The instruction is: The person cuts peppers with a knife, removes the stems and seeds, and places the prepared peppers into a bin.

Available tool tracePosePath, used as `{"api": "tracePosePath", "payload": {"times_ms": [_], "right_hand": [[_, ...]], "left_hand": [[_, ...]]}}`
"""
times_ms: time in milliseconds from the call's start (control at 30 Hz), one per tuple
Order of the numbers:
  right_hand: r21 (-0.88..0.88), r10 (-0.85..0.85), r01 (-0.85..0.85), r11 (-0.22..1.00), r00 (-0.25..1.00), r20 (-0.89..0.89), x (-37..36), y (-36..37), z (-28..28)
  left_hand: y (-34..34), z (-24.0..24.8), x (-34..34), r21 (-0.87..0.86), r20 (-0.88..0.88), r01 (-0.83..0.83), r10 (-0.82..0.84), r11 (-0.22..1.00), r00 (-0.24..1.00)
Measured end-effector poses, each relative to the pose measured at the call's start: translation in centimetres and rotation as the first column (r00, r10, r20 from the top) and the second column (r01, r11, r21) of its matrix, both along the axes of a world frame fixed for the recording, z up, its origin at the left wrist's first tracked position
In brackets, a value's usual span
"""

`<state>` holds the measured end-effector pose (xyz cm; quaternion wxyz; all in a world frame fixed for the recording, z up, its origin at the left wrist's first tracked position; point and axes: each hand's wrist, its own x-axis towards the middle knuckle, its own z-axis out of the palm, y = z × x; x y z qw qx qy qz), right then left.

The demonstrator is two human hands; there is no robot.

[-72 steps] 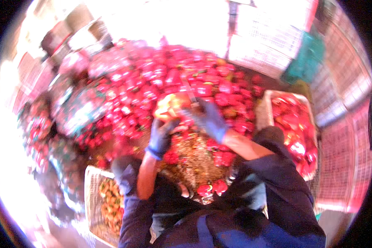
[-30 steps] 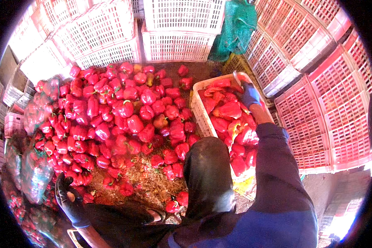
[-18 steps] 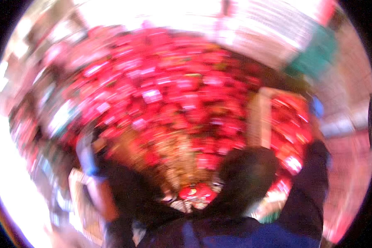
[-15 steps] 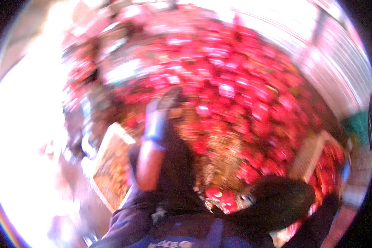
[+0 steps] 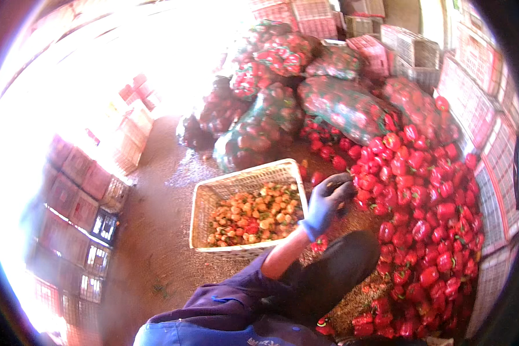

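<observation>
My left hand, in a glove with dark fingers and a pale blue cuff, hovers between a crate and a heap of red bell peppers. Its fingers are loosely bent and a little apart, and I see nothing held in them. The heap of bell peppers spreads over the floor to the right, its near edge close to the fingertips. Left of the hand stands a cream plastic crate, partly filled with small orange and yellow produce and one red piece. My right hand is out of sight.
Full mesh sacks of red peppers lie piled at the back. Stacked plastic crates line the right side, and more stacks of crates stand at the left. My bent knee is beside the heap.
My view has swung left, bringing the whole cream crate and the sacks into sight. My left hand now appears beside the crate's right edge. The right arm has left the picture.
</observation>
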<state>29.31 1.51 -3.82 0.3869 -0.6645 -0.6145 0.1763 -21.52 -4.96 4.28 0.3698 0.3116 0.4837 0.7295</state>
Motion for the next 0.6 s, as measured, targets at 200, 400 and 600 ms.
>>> {"api": "tracePosePath", "payload": {"times_ms": [200,400,600], "right_hand": [[-0.02,0.158,-0.164,0.986,0.972,-0.174,-10.4,2.4,3.0],[-0.05,0.218,-0.244,0.969,0.928,-0.302,-16.1,3.0,4.7],[-0.048,0.221,-0.264,0.963,0.881,-0.418,-17.5,3.6,6.0]], "left_hand": [[-15.7,-5.9,-17.2,-0.255,-0.185,-0.343,0.302,0.904,0.935],[-25.7,-9.7,-22.5,-0.339,-0.478,-0.582,0.398,0.739,0.783],[-28.6,-16.2,-17.9,-0.308,-0.942,-0.752,-0.079,0.582,0.325]]}}
